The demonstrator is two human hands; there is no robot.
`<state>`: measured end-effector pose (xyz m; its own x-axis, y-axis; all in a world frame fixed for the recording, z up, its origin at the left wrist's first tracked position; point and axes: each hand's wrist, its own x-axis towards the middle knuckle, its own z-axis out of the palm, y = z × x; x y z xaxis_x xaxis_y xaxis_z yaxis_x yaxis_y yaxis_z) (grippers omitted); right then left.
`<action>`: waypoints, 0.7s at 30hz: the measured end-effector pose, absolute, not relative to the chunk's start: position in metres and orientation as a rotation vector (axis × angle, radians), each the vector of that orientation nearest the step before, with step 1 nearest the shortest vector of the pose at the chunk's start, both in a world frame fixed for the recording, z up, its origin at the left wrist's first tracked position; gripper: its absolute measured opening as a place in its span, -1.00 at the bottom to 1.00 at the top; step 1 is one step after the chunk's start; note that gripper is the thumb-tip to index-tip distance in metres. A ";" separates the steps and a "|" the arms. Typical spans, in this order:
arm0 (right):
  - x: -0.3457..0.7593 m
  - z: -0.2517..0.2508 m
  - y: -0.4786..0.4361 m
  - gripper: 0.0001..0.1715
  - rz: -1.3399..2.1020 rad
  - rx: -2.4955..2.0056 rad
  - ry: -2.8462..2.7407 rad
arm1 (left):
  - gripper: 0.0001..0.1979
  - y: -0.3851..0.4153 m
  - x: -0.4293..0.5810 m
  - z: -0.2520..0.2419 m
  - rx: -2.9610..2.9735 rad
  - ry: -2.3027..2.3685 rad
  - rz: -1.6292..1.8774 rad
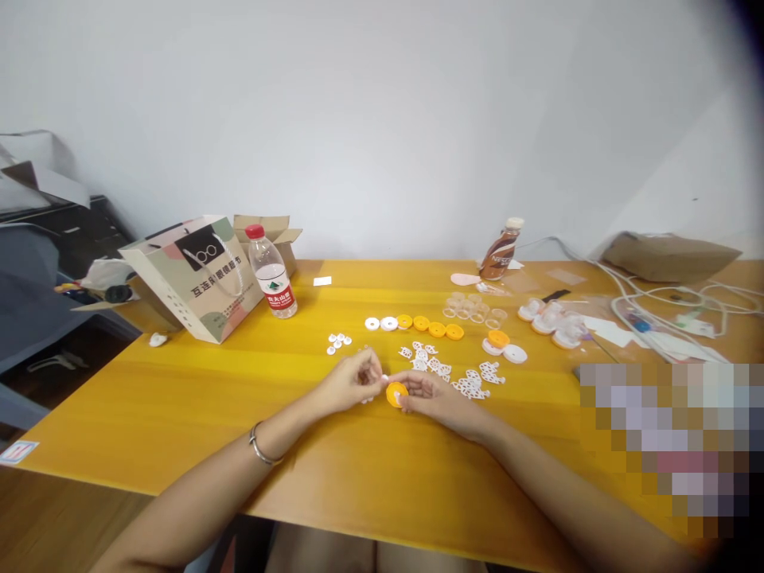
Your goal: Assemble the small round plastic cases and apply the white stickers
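Above the middle of the table, my right hand [430,395] grips a round orange disc [395,394] between thumb and fingers. Close beside it, my left hand [358,374] pinches a small white piece [384,380] at the disc's upper edge; whether the two touch I cannot tell. Several small white round pieces [338,341] lie beyond my left hand. White openwork plastic parts [438,368] are scattered past my right hand. Behind them runs a row of discs, white ones [389,323] on the left and orange ones [437,329] on the right.
Clear plastic cups [474,307] and stacked discs [514,354] sit to the right, near clear-topped assemblies [552,322]. A brown drink bottle [501,251] stands at the back. On the left are a water bottle [273,274] and a paper bag [196,278]. Cables [650,306] spread at far right.
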<state>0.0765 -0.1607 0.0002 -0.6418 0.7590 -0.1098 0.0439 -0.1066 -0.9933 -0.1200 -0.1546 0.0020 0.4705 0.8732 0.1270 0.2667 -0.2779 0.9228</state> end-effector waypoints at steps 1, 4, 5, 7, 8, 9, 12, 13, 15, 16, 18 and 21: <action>0.077 0.000 -0.161 -0.64 1.799 -0.887 -1.654 | -0.75 -0.155 -0.120 0.002 1.769 0.957 0.814; 0.077 0.000 -0.160 -0.65 1.788 -0.908 -1.656 | -0.74 -0.155 -0.120 0.005 1.779 0.981 0.780; 0.076 0.000 -0.160 -0.65 1.779 -0.921 -1.653 | -0.74 -0.155 -0.120 0.007 1.810 1.002 0.781; 0.076 -0.002 -0.159 -0.65 1.749 -0.942 -1.639 | -0.77 -0.157 -0.119 0.011 1.888 1.033 0.807; 0.075 -0.004 -0.158 -0.64 1.729 -0.945 -1.631 | -0.78 -0.158 -0.119 0.013 1.927 1.041 0.826; 0.075 -0.005 -0.158 -0.64 1.710 -0.943 -1.629 | -0.80 -0.159 -0.118 0.014 1.961 1.042 0.846; 0.072 -0.007 -0.159 -0.63 1.654 -0.916 -1.651 | -0.85 -0.161 -0.115 0.015 2.019 1.023 0.890; 0.072 -0.007 -0.160 -0.63 1.638 -0.912 -1.668 | -0.86 -0.161 -0.114 0.014 2.026 1.019 0.900; 0.070 -0.006 -0.161 -0.64 1.604 -0.913 -1.702 | -0.88 -0.161 -0.112 0.011 2.031 1.020 0.917; 0.070 -0.005 -0.162 -0.64 1.587 -0.917 -1.715 | -0.89 -0.161 -0.111 0.009 2.032 1.024 0.928; 0.069 -0.004 -0.163 -0.63 1.556 -0.914 -1.736 | -0.89 -0.162 -0.110 0.008 2.032 1.029 0.949; 0.069 -0.005 -0.164 -0.63 1.513 -0.897 -1.770 | -0.87 -0.162 -0.110 0.007 2.027 1.029 0.945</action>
<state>0.0691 -0.1635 -0.0045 -0.5656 0.8239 0.0354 0.0932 0.1065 -0.9899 -0.1098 -0.1624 0.0068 0.4275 0.8530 0.2994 0.3701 -0.4673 0.8029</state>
